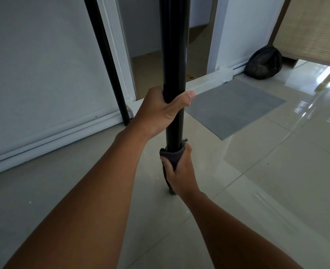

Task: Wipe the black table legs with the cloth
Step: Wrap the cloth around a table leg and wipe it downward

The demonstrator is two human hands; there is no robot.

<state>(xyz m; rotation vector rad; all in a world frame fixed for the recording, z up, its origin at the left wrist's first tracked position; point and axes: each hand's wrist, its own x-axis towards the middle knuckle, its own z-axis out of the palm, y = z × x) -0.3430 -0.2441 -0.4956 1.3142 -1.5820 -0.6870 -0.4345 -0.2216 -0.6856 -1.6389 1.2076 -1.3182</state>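
Observation:
A thick black table leg (pixel 174 45) runs down the middle of the head view to the tiled floor. My left hand (pixel 161 109) grips it about halfway down, thumb on the right side. Lower down, my right hand (pixel 181 169) is wrapped around the same leg with a dark grey cloth (pixel 172 157) pressed between palm and leg, close to the leg's foot. A second, thinner black table leg (pixel 106 59) stands further back on the left, by the white wall's base.
A grey doormat (pixel 236 107) lies on the glossy tiles right of the leg, before an open doorway (pixel 140 45). A black bag (pixel 264 63) sits against the wall at the right. A white baseboard (pixel 49 138) runs along the left.

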